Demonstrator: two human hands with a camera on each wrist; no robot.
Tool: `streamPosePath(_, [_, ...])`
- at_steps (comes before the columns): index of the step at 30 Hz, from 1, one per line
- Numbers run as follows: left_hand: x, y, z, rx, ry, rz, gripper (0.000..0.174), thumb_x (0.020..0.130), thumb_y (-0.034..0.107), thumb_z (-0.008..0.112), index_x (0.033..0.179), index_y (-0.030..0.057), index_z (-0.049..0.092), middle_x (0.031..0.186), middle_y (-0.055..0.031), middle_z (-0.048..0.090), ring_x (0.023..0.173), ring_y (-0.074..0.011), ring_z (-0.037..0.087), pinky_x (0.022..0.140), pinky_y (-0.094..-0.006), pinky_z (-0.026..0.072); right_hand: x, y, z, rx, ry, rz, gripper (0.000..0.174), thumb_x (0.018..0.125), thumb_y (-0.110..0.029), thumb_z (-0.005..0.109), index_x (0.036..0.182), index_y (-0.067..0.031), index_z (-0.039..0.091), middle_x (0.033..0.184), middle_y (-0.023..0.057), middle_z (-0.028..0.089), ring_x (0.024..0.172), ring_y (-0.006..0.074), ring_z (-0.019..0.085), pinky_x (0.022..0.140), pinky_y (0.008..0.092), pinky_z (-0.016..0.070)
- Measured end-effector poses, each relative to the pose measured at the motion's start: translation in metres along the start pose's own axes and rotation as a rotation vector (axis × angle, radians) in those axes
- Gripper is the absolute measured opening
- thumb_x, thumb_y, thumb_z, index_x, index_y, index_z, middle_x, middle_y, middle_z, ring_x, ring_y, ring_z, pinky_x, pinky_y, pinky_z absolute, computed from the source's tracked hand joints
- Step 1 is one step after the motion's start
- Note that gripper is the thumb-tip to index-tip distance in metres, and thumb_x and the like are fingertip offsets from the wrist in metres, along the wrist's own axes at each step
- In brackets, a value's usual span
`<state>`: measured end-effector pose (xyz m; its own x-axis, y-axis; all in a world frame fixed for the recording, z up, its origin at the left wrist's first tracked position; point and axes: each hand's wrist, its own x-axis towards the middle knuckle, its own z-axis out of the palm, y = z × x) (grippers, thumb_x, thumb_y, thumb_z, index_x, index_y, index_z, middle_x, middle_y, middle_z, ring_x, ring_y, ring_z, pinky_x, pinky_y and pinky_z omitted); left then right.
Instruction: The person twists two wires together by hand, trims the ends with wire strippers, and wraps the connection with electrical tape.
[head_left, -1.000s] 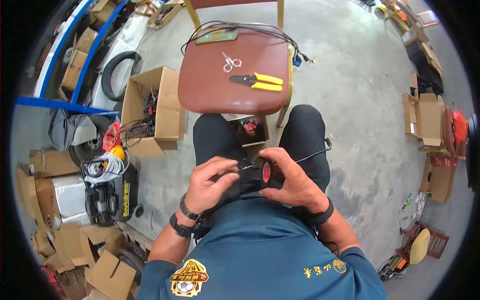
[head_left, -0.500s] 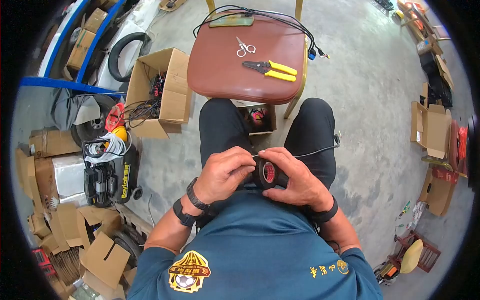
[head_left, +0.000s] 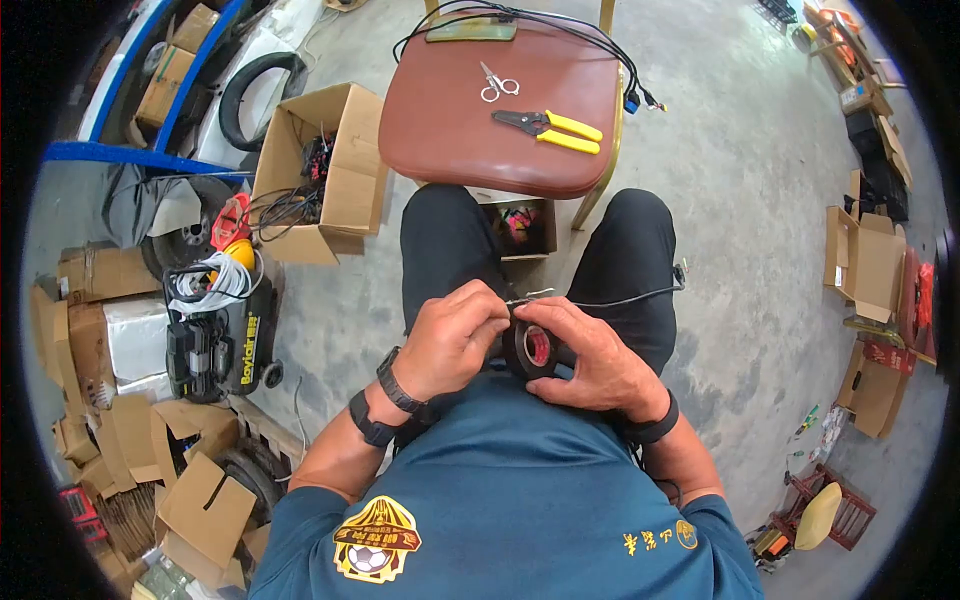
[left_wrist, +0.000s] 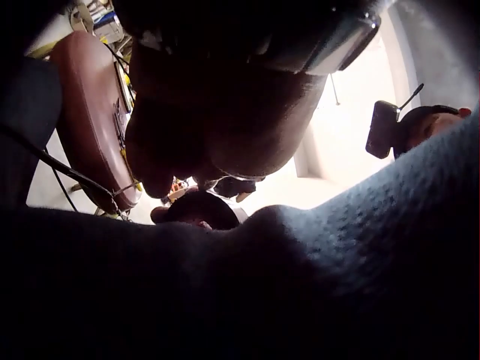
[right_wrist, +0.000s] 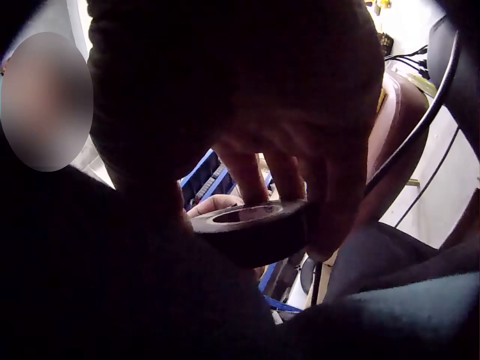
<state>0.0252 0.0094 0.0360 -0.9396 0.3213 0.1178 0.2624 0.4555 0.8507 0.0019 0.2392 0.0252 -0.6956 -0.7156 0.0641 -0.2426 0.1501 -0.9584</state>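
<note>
In the head view my right hand (head_left: 600, 362) holds a roll of black electrical tape (head_left: 517, 352) by its edge, thumb below and fingers above; its red inner core faces up and right. The right wrist view shows the tape roll (right_wrist: 251, 241) between thumb and fingers. My left hand (head_left: 455, 338) pinches a thin cable (head_left: 635, 297) near its end, close beside the roll. Fine wire ends (head_left: 538, 293) stick out just above both hands' fingertips, and the cable runs right across the thigh. The left fingertips hide the pinched spot.
Ahead stands a chair with a brown seat (head_left: 450, 140), bearing scissors (head_left: 498, 83), yellow-handled wire strippers (head_left: 555, 130) and black cables (head_left: 590, 40). An open carton (head_left: 350, 150) and an air compressor (head_left: 222, 330) stand to the left. A small box (head_left: 528, 235) sits under the chair.
My left hand has moved right to the tape roll, and its fingers have closed in a pinch. Wire ends now show above the fingertips. The head view has shifted slightly.
</note>
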Motion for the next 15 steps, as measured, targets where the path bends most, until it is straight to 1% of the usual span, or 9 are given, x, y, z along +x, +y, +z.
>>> streamPosePath(5, [-0.001,-0.004,0.002,0.129,0.004,0.036,0.011,0.083,-0.007,0.066,0.090,0.0005,0.062,0.081,-0.0128,0.061,0.072,-0.0311,0.063,0.061,-0.0367,0.0495,-0.004,0.001,0.003,0.027,-0.036,0.040,0.074,0.067,-0.014,0.082,0.134,-0.0018,0.052,0.125,0.0194,0.058,0.114,0.0374,0.061,0.098,0.0406,0.0517])
streamPosePath(8, [-0.002,-0.011,0.005,0.167,0.008,0.040,0.008,0.085,-0.005,0.066,0.090,-0.0005,0.063,0.081,-0.0123,0.061,0.071,-0.0277,0.063,0.060,-0.0350,0.0490,-0.006,-0.001,0.001,0.086,-0.079,0.092,0.074,0.068,-0.015,0.082,0.135,-0.0015,0.052,0.123,0.0187,0.059,0.114,0.0356,0.061,0.099,0.0399,0.0506])
streamPosePath(11, [-0.004,-0.012,0.002,-0.030,-0.004,-0.105,0.002,0.089,-0.001,0.067,0.089,-0.0016,0.065,0.081,-0.0095,0.062,0.068,-0.0199,0.063,0.059,-0.0305,0.0491,-0.009,0.001,-0.001,0.158,-0.091,0.121,0.075,0.069,-0.016,0.081,0.137,-0.0015,0.052,0.123,0.0174,0.060,0.114,0.0324,0.062,0.099,0.0386,0.0495])
streamPosePath(14, [-0.008,-0.018,-0.006,-0.283,-0.070,-0.332,0.007,0.092,0.003,0.068,0.087,-0.0022,0.068,0.082,-0.0060,0.063,0.068,-0.0126,0.061,0.060,-0.0262,0.0493,-0.014,0.005,-0.001,0.240,-0.102,0.170,0.076,0.070,-0.016,0.081,0.139,-0.0020,0.051,0.123,0.0160,0.060,0.113,0.0294,0.061,0.099,0.0373,0.0488])
streamPosePath(15, [-0.009,-0.020,-0.006,-0.343,-0.075,-0.362,0.008,0.092,0.004,0.069,0.086,-0.0016,0.069,0.082,-0.0045,0.063,0.068,-0.0105,0.061,0.061,-0.0249,0.0497,-0.015,0.006,-0.001,0.262,-0.107,0.190,0.077,0.070,-0.016,0.081,0.139,-0.0022,0.051,0.123,0.0158,0.060,0.113,0.0288,0.061,0.099,0.0371,0.0487])
